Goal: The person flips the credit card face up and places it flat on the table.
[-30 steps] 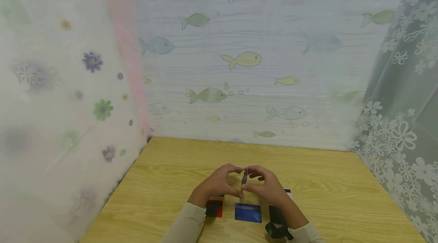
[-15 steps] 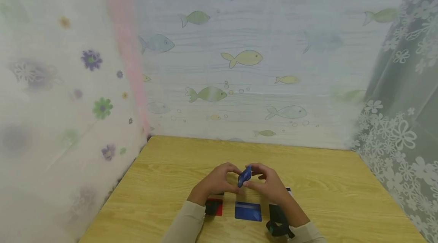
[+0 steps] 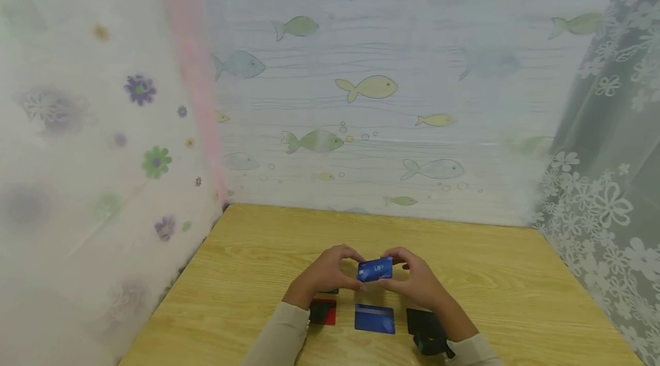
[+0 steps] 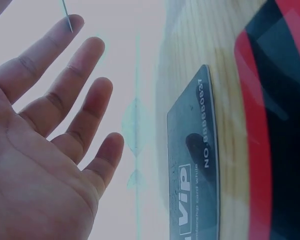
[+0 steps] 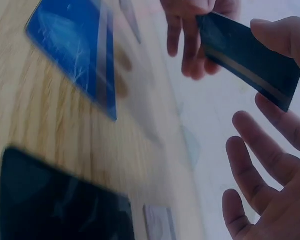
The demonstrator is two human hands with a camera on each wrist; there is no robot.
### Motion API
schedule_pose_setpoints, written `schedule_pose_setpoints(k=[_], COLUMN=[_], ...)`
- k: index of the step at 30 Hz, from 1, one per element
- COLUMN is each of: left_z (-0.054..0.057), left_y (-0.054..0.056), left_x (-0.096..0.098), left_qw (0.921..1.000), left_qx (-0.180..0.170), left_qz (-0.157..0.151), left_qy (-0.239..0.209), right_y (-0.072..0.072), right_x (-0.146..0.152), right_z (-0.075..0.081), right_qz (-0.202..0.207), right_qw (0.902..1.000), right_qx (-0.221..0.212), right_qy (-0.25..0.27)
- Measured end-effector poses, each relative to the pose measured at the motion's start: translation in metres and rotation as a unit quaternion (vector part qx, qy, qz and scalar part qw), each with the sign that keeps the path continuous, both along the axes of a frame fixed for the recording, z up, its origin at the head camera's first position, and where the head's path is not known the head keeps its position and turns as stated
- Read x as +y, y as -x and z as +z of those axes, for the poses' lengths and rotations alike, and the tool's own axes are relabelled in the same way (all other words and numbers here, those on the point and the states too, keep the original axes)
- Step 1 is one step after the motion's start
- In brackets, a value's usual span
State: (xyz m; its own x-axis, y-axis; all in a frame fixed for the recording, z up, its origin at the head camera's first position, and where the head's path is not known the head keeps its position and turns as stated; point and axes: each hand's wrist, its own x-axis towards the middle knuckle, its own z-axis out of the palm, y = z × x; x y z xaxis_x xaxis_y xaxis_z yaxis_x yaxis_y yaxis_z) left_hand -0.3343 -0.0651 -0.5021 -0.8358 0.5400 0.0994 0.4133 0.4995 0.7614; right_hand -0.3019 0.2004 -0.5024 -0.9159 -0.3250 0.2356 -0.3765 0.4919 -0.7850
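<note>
A blue card (image 3: 374,269) with white lettering and a small chip is raised over the table, its printed face toward the head camera. My left hand (image 3: 328,270) holds it at the left end, forefinger at the top corner and thumb below. On the other end, my right hand (image 3: 414,279) pinches the card between thumb and forefinger across its short side. The right wrist view shows the dark striped back of this card (image 5: 250,60). In the left wrist view only its thin edge (image 4: 66,15) appears, at a fingertip; the other left fingers are spread.
On the wooden table (image 3: 490,263) lie a blue card with a grey stripe (image 3: 374,319), a red and black card (image 3: 330,313) and a black card (image 3: 416,320). A grey VIP card (image 4: 192,150) lies near the left hand. Fish-patterned curtain (image 3: 319,97) stands behind the table.
The held card has turned from edge-on to facing the head camera. My right hand has shifted slightly right with its end; the left hand has barely moved.
</note>
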Motion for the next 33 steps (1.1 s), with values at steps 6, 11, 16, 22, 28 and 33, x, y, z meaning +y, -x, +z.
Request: schedule_pose_setpoints(k=[6,11,16,22,28,33], left_z=[-0.002,-0.004,-0.004,-0.002,-0.006,-0.009], left_y=[0.002,0.002,0.000,-0.001,0.001,0.003], left_x=[-0.001,-0.001,0.001,0.002,0.003,0.005], left_qw=[0.9999,0.9998,0.9993,0.9988,0.9983,0.9975], left_qx=[0.006,-0.003,-0.015,-0.007,0.000,0.002], left_qz=[0.009,0.021,0.032,0.036,0.036,0.038], left_qy=[0.006,0.003,0.011,0.032,0.045,0.060], right_y=[0.001,0.000,-0.003,-0.003,-0.001,0.000], right_x=[0.008,0.013,0.015,0.017,0.020,0.019], right_z=[-0.006,-0.009,-0.007,-0.011,-0.015,-0.016], right_qz=[-0.001,-0.003,0.009,0.009,0.017,0.009], right_qw=[0.9998,0.9989,0.9961,0.9919,0.9878,0.9870], right_qx=[0.010,0.030,0.059,0.064,0.073,0.061], right_qy=[-0.015,-0.035,-0.065,-0.110,-0.137,-0.148])
